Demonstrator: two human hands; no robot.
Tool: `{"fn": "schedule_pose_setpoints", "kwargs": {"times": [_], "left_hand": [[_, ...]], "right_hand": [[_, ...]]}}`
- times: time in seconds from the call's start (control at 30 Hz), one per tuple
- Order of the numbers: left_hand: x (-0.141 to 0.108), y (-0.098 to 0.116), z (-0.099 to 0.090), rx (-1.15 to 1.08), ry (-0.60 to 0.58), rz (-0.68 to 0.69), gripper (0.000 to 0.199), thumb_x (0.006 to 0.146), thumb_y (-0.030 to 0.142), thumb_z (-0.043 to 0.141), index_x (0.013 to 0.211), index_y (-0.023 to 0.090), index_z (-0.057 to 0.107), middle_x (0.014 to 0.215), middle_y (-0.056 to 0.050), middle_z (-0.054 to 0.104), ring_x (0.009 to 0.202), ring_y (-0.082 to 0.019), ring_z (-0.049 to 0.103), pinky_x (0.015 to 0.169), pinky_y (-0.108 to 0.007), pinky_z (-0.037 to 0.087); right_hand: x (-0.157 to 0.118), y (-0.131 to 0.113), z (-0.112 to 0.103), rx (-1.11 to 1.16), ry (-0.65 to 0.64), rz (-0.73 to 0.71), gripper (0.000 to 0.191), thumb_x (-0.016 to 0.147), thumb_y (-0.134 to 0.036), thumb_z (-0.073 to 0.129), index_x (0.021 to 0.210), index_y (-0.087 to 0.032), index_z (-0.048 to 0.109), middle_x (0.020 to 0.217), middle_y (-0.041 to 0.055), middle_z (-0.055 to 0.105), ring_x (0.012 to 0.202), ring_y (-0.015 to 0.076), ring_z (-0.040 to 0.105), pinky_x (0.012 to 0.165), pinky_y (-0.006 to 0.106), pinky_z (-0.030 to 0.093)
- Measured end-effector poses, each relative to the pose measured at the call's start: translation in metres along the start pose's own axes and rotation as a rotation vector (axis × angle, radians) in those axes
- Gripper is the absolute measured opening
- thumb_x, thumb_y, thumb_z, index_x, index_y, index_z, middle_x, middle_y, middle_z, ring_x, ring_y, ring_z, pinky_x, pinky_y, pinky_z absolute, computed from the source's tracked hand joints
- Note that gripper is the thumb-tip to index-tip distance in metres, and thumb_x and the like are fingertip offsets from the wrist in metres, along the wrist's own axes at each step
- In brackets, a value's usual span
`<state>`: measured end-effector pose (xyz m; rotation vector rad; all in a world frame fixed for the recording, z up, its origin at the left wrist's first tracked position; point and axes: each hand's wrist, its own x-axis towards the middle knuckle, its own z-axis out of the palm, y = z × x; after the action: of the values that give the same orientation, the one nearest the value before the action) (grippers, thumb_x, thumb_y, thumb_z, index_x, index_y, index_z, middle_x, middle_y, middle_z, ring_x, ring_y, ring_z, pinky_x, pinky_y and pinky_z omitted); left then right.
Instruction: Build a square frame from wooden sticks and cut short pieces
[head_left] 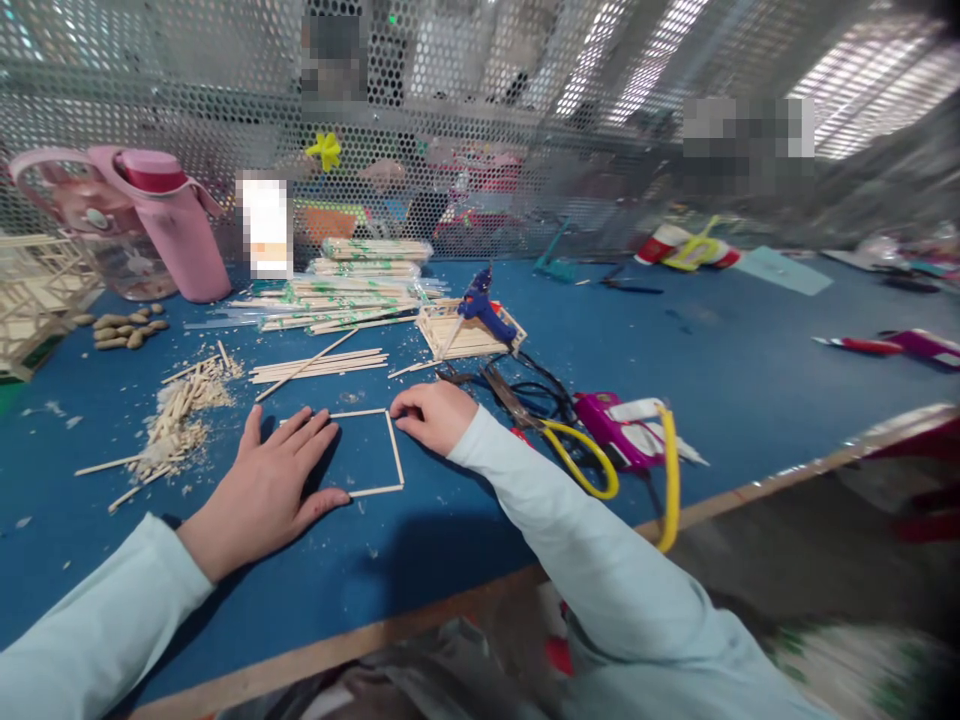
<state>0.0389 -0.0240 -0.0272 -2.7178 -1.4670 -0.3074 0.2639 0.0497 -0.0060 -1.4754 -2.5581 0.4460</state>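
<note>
A square frame of thin wooden sticks (395,450) lies flat on the blue table (465,550). My left hand (262,490) rests palm down over its left side, fingers stretched and thumb near the lower stick. At the upper right corner, my right hand (435,412) has its fingers curled and pressed together at the stick ends. The exact fingertip contact is partly hidden. Behind the frame lies a row of loose sticks (322,366). Just past my right hand, a blue glue gun (484,310) stands on a small stick-built piece (469,345).
Yellow-handled scissors (577,455) and a purple tool (606,428) lie beside my right forearm, near black cable. Cut stick scraps (180,415) are heaped at left. Packs of sticks (360,290), a pink bottle (176,230) and peanuts (120,328) stand behind, before a perforated metal screen (480,180).
</note>
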Motion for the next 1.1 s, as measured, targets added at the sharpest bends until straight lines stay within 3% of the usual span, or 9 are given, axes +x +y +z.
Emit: {"fn": "schedule_pose_setpoints", "kwargs": {"times": [0.53, 0.63, 0.73, 0.87, 0.97, 1.1], "left_hand": [[0.0, -0.001, -0.006, -0.047, 0.009, 0.012, 0.063, 0.081, 0.057, 0.039, 0.133, 0.02, 0.037, 0.137, -0.015, 0.042, 0.126, -0.033, 0.037, 0.1, -0.065, 0.014], [-0.002, -0.01, -0.014, -0.072, 0.126, -0.048, 0.056, 0.084, 0.05, 0.039, 0.132, 0.021, 0.037, 0.137, -0.014, 0.044, 0.127, -0.03, 0.036, 0.103, -0.061, 0.015], [-0.005, -0.023, -0.024, -0.102, 0.313, -0.196, 0.043, 0.087, 0.04, 0.037, 0.126, 0.021, 0.041, 0.13, -0.011, 0.051, 0.123, -0.026, 0.042, 0.105, -0.054, 0.02], [-0.008, -0.04, -0.03, -0.089, 0.45, -0.393, 0.037, 0.086, 0.036, 0.04, 0.119, 0.021, 0.049, 0.122, -0.009, 0.058, 0.116, -0.025, 0.05, 0.104, -0.05, 0.026], [-0.007, -0.046, -0.029, -0.08, 0.451, -0.37, 0.033, 0.086, 0.035, 0.042, 0.108, 0.018, 0.057, 0.114, -0.01, 0.062, 0.11, -0.024, 0.053, 0.1, -0.047, 0.033], [-0.007, -0.045, -0.027, -0.132, 0.329, -0.175, 0.033, 0.085, 0.037, 0.043, 0.102, 0.015, 0.061, 0.103, -0.011, 0.066, 0.098, -0.022, 0.057, 0.088, -0.037, 0.045]], "right_hand": [[0.0, 0.005, -0.002, 0.082, 0.028, -0.018, 0.014, 0.071, -0.015, 0.06, 0.082, -0.018, 0.068, 0.066, 0.0001, 0.064, 0.062, 0.012, 0.055, 0.064, 0.023, 0.039], [-0.001, 0.014, -0.009, 0.29, 0.215, -0.008, 0.024, 0.077, -0.012, 0.05, 0.097, -0.017, 0.063, 0.066, -0.0004, 0.062, 0.059, 0.0105, 0.055, 0.064, 0.022, 0.041], [-0.002, 0.025, -0.02, 0.498, 0.402, 0.073, 0.03, 0.08, -0.012, 0.039, 0.106, -0.015, 0.055, 0.064, -0.0019, 0.056, 0.049, 0.0083, 0.049, 0.054, 0.02, 0.041], [-0.002, 0.036, -0.029, 0.588, 0.487, 0.134, 0.03, 0.081, -0.022, 0.039, 0.106, -0.014, 0.052, 0.053, -0.0062, 0.044, 0.039, 0.0074, 0.038, 0.043, 0.02, 0.033], [-0.002, 0.036, -0.028, 0.526, 0.409, 0.119, 0.028, 0.078, -0.03, 0.046, 0.097, -0.013, 0.058, 0.046, -0.0083, 0.038, 0.038, 0.0071, 0.032, 0.042, 0.02, 0.027], [-0.002, 0.03, -0.018, 0.365, 0.067, 0.05, 0.021, 0.067, -0.034, 0.062, 0.069, -0.013, 0.062, 0.043, -0.0083, 0.037, 0.042, 0.0059, 0.03, 0.044, 0.02, 0.025]]}}
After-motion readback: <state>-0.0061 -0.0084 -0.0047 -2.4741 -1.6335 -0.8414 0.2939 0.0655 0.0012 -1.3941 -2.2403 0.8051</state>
